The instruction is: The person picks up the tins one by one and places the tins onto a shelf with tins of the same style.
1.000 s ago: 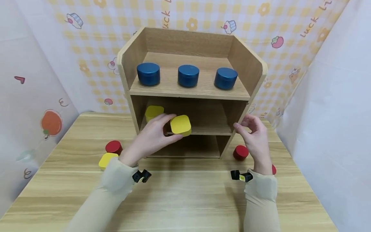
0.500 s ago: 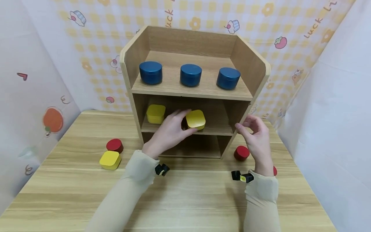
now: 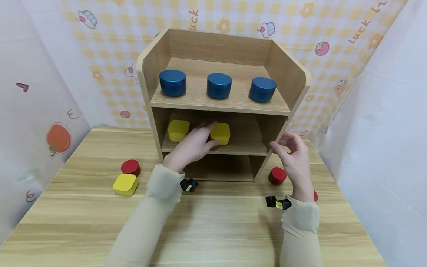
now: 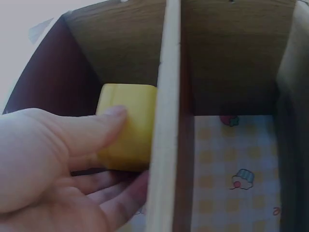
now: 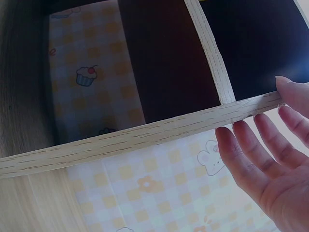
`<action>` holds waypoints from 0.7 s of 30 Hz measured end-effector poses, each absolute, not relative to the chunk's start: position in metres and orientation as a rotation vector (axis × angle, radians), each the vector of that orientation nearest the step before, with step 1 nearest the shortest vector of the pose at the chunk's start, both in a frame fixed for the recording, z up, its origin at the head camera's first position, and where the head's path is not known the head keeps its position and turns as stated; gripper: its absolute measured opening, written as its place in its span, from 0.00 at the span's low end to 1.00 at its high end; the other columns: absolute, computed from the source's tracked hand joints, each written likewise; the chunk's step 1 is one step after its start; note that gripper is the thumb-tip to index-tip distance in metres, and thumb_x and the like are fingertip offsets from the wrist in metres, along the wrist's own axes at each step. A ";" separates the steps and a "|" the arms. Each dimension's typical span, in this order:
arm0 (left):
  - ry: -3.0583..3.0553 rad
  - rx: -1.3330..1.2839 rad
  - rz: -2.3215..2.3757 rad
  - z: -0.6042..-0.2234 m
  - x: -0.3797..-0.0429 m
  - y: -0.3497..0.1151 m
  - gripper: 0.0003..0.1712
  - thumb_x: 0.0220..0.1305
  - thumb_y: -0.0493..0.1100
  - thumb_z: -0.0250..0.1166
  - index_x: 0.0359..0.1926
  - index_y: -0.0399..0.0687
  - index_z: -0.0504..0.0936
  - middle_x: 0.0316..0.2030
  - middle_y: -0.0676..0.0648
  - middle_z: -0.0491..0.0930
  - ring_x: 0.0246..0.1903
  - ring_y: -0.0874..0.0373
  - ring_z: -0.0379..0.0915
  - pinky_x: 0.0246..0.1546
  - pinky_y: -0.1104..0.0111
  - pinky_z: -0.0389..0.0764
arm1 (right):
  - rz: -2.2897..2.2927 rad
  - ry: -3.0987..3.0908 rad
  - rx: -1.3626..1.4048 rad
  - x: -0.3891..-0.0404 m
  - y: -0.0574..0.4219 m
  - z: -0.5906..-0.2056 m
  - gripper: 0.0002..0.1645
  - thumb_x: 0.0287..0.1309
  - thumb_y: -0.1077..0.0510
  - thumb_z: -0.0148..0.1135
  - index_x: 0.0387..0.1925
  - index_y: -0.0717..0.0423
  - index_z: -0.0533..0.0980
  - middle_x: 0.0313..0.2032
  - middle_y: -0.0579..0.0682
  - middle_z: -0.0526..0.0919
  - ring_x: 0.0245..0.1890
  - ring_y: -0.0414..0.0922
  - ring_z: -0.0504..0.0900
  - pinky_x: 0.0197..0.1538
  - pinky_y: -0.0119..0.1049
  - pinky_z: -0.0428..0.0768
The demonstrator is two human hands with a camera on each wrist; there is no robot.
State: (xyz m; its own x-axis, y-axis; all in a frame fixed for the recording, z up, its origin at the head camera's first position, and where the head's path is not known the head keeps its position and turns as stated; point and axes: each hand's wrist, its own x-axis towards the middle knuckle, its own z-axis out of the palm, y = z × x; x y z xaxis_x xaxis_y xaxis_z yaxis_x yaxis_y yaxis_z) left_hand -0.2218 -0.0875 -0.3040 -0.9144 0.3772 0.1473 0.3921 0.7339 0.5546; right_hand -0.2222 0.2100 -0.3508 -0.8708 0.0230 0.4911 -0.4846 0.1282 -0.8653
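Note:
My left hand (image 3: 193, 146) reaches into the middle level of a wooden shelf (image 3: 220, 107) and holds a yellow rounded-square tin (image 3: 221, 134). In the left wrist view the thumb lies on the front of that tin (image 4: 133, 128), with the fingers partly hidden beside it. A second yellow tin (image 3: 178, 130) sits to the left on the same level. My right hand (image 3: 295, 159) grips the front edge of the shelf's right side panel. The right wrist view has its thumb at the panel edge (image 5: 256, 104) and the fingers along the outer side.
Three round blue tins (image 3: 218, 86) stand on the top level. On the table (image 3: 213, 226) at left lie a red tin (image 3: 131, 168) and another yellow tin (image 3: 125, 184). Right of the shelf is a red tin (image 3: 277, 175); one more (image 3: 315, 195) is mostly behind the right wrist.
My left hand has carried the yellow tin rightward and back into the middle level, where it now sits level beside the other. The right hand has kept its place on the side panel.

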 end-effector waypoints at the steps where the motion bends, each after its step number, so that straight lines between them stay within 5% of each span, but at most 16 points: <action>1: -2.920 -0.643 -0.935 -0.302 -0.222 -0.088 0.37 0.71 0.47 0.60 0.73 0.37 0.57 0.71 0.39 0.59 0.69 0.47 0.57 0.67 0.57 0.60 | 1.792 -2.028 0.444 -0.222 0.210 -0.351 0.20 0.55 0.72 0.67 0.51 0.66 0.75 0.41 0.53 0.80 0.41 0.46 0.81 0.38 0.30 0.82; 21: -3.038 -0.553 -0.927 -0.294 -0.225 -0.089 0.38 0.73 0.48 0.57 0.75 0.40 0.53 0.72 0.41 0.57 0.70 0.47 0.54 0.68 0.56 0.58 | 1.754 -2.044 0.448 -0.223 0.211 -0.352 0.20 0.55 0.72 0.67 0.50 0.67 0.74 0.40 0.54 0.79 0.40 0.46 0.81 0.37 0.30 0.83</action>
State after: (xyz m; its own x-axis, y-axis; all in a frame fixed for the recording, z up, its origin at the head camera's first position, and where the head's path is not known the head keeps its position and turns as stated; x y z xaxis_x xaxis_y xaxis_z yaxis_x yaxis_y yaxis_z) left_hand -0.2254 -0.0890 -0.2938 -0.9379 0.3464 0.0207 0.2990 0.7763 0.5549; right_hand -0.2234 0.2112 -0.3518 -0.8650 0.0215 0.5013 -0.4922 0.1574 -0.8561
